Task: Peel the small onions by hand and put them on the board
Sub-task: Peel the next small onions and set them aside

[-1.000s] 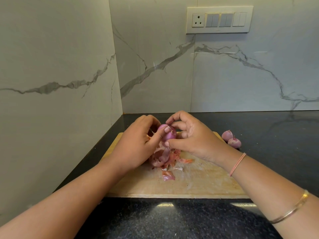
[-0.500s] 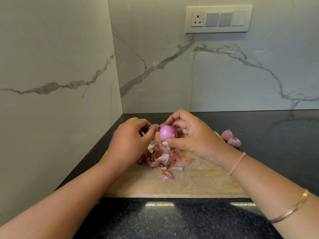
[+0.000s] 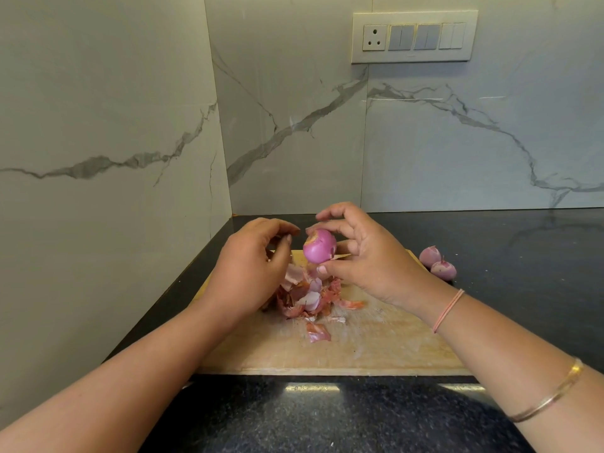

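A small purple onion [image 3: 319, 246], smooth and bare of dry skin, is pinched between the thumb and fingers of my right hand [image 3: 366, 256] above the far part of the wooden board [image 3: 376, 348]. My left hand [image 3: 251, 266] hovers just left of it with fingers curled; whether it holds a scrap of skin is hidden. A heap of pink and orange onion skins [image 3: 307, 299] lies on the board under my hands. Two more small onions [image 3: 436, 262] sit on the black counter right of the board.
The board lies on a black speckled counter [image 3: 327, 416] in a corner of marble-look walls. A wall stands close on the left. A switch panel [image 3: 413, 36] is on the back wall. One loose skin piece [image 3: 317, 332] lies nearer the board's front.
My left hand has drawn away from the onion to the left. The last skin came off; the onion now shows bare and has turned in my right hand.
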`<act>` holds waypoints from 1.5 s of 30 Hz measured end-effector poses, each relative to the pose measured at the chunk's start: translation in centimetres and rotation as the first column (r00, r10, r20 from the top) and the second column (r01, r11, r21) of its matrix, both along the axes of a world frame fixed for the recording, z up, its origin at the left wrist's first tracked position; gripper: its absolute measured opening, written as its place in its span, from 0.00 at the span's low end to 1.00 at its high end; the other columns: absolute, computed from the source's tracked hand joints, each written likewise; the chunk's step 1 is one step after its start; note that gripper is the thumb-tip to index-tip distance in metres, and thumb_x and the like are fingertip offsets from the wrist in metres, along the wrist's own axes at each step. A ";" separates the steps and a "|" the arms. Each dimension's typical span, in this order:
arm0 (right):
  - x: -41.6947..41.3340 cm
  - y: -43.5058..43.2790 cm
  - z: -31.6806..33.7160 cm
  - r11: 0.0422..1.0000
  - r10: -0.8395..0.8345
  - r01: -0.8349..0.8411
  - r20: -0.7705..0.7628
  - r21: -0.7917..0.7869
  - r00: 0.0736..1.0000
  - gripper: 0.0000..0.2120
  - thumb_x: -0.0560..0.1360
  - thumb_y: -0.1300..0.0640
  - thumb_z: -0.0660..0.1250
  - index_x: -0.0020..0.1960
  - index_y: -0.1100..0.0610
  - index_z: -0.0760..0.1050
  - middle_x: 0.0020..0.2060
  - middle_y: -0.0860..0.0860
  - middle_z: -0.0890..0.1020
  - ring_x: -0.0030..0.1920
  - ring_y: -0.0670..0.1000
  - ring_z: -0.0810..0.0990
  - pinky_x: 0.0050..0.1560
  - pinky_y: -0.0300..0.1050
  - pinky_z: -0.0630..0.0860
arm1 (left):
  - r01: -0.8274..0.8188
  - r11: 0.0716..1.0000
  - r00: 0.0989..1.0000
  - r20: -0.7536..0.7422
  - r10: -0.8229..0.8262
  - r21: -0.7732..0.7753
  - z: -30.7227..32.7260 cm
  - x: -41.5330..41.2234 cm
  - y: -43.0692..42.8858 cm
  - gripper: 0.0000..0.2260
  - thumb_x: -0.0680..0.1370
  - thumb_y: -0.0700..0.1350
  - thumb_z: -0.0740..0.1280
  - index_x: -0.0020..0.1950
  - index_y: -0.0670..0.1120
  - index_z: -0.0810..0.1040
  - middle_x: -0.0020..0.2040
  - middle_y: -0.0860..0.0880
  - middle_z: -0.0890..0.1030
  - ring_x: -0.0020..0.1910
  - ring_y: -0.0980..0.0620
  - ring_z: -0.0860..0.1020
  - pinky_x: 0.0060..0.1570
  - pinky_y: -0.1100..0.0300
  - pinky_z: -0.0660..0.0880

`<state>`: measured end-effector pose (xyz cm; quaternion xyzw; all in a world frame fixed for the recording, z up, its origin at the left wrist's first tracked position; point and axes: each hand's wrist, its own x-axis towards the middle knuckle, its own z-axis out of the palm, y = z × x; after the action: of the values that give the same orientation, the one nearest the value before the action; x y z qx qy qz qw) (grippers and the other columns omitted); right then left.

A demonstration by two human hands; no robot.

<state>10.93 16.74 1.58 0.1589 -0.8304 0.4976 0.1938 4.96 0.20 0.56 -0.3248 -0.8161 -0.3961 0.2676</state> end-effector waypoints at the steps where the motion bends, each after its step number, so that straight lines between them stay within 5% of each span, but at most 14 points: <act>1: 0.0 0.0 0.0 1.000 0.013 -0.013 0.009 -0.018 1.000 0.27 0.68 0.71 0.72 0.54 0.44 0.69 0.58 0.45 0.78 0.48 0.47 0.83 0.49 0.41 0.79 | 0.018 1.000 1.000 0.021 -0.019 0.022 0.1 0.1 0.0 0.08 0.78 0.43 0.63 0.54 0.51 0.80 0.48 0.58 0.79 0.46 0.62 0.77 0.46 0.68 0.75; 7: -0.2 -0.1 -0.1 0.990 0.078 -0.077 0.005 -0.115 0.997 0.27 0.69 0.77 0.68 0.53 0.46 0.75 0.53 0.45 0.78 0.49 0.47 0.83 0.49 0.46 0.81 | 0.151 0.982 0.975 0.145 -0.167 0.113 0.5 1.3 0.1 0.08 0.73 0.52 0.65 0.50 0.54 0.80 0.43 0.59 0.81 0.42 0.62 0.80 0.43 0.64 0.78; 11: 0.0 -0.2 0.0 0.983 0.103 -0.100 0.009 -0.154 0.995 0.25 0.68 0.75 0.69 0.55 0.49 0.75 0.53 0.47 0.79 0.49 0.47 0.83 0.52 0.43 0.80 | 0.181 0.973 0.962 0.177 -0.205 0.145 0.6 1.5 0.1 0.05 0.73 0.49 0.69 0.49 0.55 0.78 0.42 0.57 0.82 0.42 0.61 0.80 0.44 0.60 0.80; 16: 0.3 0.0 0.2 0.950 0.159 -0.138 0.051 -0.278 0.986 0.23 0.71 0.74 0.67 0.57 0.51 0.72 0.56 0.50 0.80 0.47 0.45 0.83 0.45 0.39 0.79 | 0.231 0.960 0.954 0.157 -0.255 0.157 0.7 1.7 0.1 0.10 0.72 0.45 0.71 0.49 0.56 0.75 0.48 0.57 0.80 0.45 0.60 0.79 0.42 0.67 0.77; 19: 0.3 0.2 0.1 0.934 0.193 -0.159 0.078 -0.319 0.978 0.21 0.72 0.75 0.65 0.58 0.54 0.70 0.56 0.52 0.81 0.49 0.46 0.82 0.51 0.40 0.79 | 0.231 0.965 0.962 0.119 -0.246 0.127 0.6 1.6 0.0 0.13 0.71 0.44 0.72 0.50 0.57 0.73 0.50 0.56 0.78 0.48 0.60 0.77 0.44 0.66 0.77; 34: 0.6 0.3 0.6 0.927 0.169 -0.124 0.098 -0.354 0.981 0.17 0.74 0.72 0.65 0.58 0.55 0.74 0.55 0.52 0.82 0.49 0.49 0.82 0.52 0.43 0.79 | 0.246 0.958 0.958 0.113 -0.263 0.145 0.7 1.7 0.1 0.15 0.72 0.45 0.72 0.51 0.60 0.72 0.48 0.59 0.78 0.46 0.61 0.78 0.44 0.64 0.78; 38: 0.6 0.4 0.6 0.928 0.185 -0.133 0.121 -0.347 0.975 0.16 0.75 0.71 0.63 0.60 0.57 0.75 0.55 0.55 0.82 0.49 0.50 0.82 0.53 0.49 0.80 | 0.238 0.956 0.956 0.132 -0.262 0.174 0.6 1.7 0.1 0.13 0.69 0.53 0.73 0.50 0.56 0.74 0.46 0.57 0.80 0.45 0.59 0.79 0.43 0.62 0.79; 41: 0.7 0.2 0.6 0.953 0.177 -0.140 0.123 -0.267 0.976 0.21 0.74 0.72 0.64 0.62 0.54 0.74 0.58 0.53 0.80 0.48 0.48 0.81 0.51 0.44 0.80 | 0.216 0.955 0.956 0.155 -0.250 0.205 0.6 1.7 0.1 0.18 0.65 0.61 0.70 0.48 0.53 0.74 0.45 0.56 0.80 0.44 0.58 0.80 0.43 0.62 0.79; 45: 0.6 0.2 0.5 0.964 0.156 -0.128 0.109 -0.231 0.982 0.24 0.73 0.71 0.67 0.64 0.52 0.73 0.59 0.50 0.79 0.49 0.47 0.81 0.49 0.42 0.80 | 0.210 0.945 0.945 0.195 -0.261 0.249 0.6 1.6 0.2 0.16 0.66 0.57 0.71 0.47 0.51 0.75 0.42 0.57 0.80 0.43 0.60 0.80 0.43 0.66 0.77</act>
<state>11.56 16.95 2.06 0.1636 -0.7663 0.6094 0.1213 6.59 0.37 1.16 -0.3412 -0.7461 -0.5493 0.1587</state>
